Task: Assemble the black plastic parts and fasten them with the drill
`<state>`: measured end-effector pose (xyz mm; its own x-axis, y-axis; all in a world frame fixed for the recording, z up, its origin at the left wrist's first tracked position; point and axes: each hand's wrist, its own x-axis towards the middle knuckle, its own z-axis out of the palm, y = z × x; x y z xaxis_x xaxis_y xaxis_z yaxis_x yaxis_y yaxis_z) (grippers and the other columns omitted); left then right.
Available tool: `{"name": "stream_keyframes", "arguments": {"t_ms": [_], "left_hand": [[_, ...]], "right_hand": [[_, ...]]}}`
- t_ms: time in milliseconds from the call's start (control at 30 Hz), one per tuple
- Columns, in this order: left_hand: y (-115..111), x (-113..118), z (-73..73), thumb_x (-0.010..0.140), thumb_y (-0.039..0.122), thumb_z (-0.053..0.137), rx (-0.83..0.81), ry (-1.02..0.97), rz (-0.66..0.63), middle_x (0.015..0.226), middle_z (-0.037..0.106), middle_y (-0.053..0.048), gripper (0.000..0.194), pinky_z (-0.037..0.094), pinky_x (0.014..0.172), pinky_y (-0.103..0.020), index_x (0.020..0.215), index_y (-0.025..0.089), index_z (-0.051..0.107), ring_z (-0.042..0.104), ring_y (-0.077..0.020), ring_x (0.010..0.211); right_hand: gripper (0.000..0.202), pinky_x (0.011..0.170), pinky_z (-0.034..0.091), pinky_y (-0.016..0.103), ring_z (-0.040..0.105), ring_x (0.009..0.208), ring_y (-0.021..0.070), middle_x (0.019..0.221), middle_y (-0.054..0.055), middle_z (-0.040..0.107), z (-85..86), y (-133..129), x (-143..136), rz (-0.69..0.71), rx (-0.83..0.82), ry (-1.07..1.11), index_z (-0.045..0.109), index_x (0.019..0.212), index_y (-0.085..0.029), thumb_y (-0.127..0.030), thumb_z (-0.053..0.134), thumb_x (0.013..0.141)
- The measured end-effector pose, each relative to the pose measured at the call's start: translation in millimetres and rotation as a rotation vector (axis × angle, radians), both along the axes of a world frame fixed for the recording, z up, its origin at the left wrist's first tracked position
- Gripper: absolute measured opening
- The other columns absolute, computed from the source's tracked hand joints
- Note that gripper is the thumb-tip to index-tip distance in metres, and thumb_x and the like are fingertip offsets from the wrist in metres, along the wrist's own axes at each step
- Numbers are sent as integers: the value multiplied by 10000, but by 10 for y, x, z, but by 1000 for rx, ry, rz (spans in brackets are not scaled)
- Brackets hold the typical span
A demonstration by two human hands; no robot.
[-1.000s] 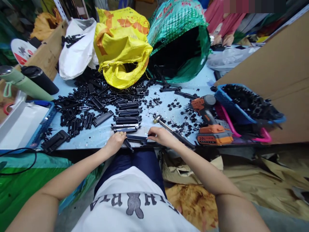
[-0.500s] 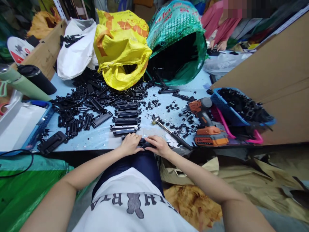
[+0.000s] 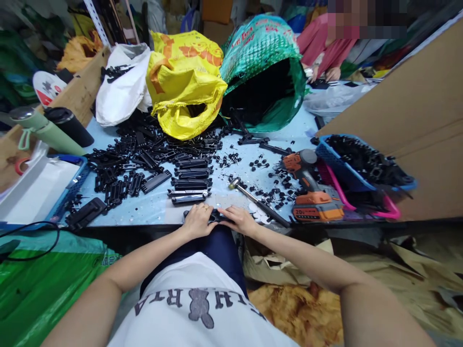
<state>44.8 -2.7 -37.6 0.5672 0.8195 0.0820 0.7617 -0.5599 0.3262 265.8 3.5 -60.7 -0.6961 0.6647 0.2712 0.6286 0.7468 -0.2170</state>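
At the table's front edge, my left hand and my right hand grip a black plastic part from both ends. My fingers cover much of it, so its full shape is hidden. Just beyond my hands lies a column of similar long black parts, laid side by side. To the right of that column is a hammer with a dark handle, its head pointing away from me. Small black pieces with metal pins are scattered past the hammer.
An orange cordless drill stands at right, beside a blue basket of black parts. Yellow and green sacks stand at the back, behind a heap of black parts. Tumblers lean at left. A co-worker's hands show far right.
The whole view has shifted slightly, so the table sits a little lower and further right. Both hands keep hold of the black part, with hardly any movement.
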Motion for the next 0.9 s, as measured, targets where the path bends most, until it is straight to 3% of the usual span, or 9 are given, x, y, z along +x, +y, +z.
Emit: {"name": "stream_keyframes", "arguments": {"t_ms": [133, 233, 333, 400, 533, 667, 767, 833, 900], "left_hand": [[-9, -83, 58, 826, 438, 523, 29, 40, -112, 1098, 577, -132, 478, 382, 845, -390, 1192, 135, 479, 500, -274, 1020], [-20, -152, 80, 867, 424, 473, 112, 116, -154, 1168, 555, -170, 517, 391, 822, -382, 1266, 98, 433, 516, -274, 1010], [14, -208, 94, 908, 424, 384, 152, 164, -88, 989, 623, -180, 445, 415, 717, -361, 1105, 66, 560, 562, -263, 883], [62, -257, 145, 919, 433, 347, 136, 151, -75, 823, 644, -149, 442, 419, 651, -330, 903, 90, 625, 578, -236, 781], [55, -402, 430, 942, 420, 267, 91, -24, -87, 636, 616, -82, 497, 397, 572, -279, 683, 151, 596, 572, -174, 629], [-264, -505, 829, 955, 399, 156, -56, -465, -283, 548, 557, -39, 545, 390, 538, -263, 624, 182, 529, 511, -127, 518], [-581, -455, 973, 956, 416, 131, -120, -767, -307, 522, 528, -34, 549, 396, 521, -261, 625, 187, 504, 496, -122, 504], [-738, -362, 943, 948, 456, 96, -79, -884, -255, 514, 528, -37, 588, 410, 518, -261, 622, 190, 506, 503, -121, 503], [-814, -259, 823, 928, 505, 22, 45, -932, -180, 560, 571, -55, 671, 447, 555, -271, 671, 191, 556, 545, -133, 557]], "right_hand": [[424, 651, 418, 263, 546, 796, 165, 891, 76, 606, 34, 88, 59, 124, -6, -81, 499, 1272, -199, -429, 411, 927], [485, 611, 383, 265, 545, 751, 176, 849, 89, 612, 110, 140, 100, 39, 54, -177, 583, 1145, -158, -534, 406, 894], [591, 548, 327, 266, 520, 625, 172, 661, 83, 576, 229, 129, 70, -129, 90, -216, 642, 785, -124, -655, 388, 835], [625, 520, 290, 266, 493, 560, 156, 584, 69, 540, 363, 91, 19, -135, 84, -197, 586, 629, -142, -696, 365, 815], [632, 493, 256, 261, 454, 504, 131, 548, 35, 497, 811, -25, -82, 35, -7, -49, 537, 610, -165, -730, 325, 798], [607, 496, 311, 253, 461, 502, 125, 523, 16, 459, 1181, -231, -227, 343, -286, 277, 501, 636, -189, -698, 247, 847], [605, 482, 339, 256, 451, 475, 126, 487, 15, 417, 1093, -451, -488, 460, -445, 543, 426, 596, -207, -664, 151, 882], [625, 487, 372, 276, 452, 481, 145, 497, 30, 415, 877, -581, -763, 395, -432, 645, 407, 601, -212, -655, 61, 875], [636, 567, 433, 349, 518, 607, 209, 620, 97, 493, 638, -634, -1073, 288, -356, 531, 460, 698, -197, -588, -7, 880]]}}
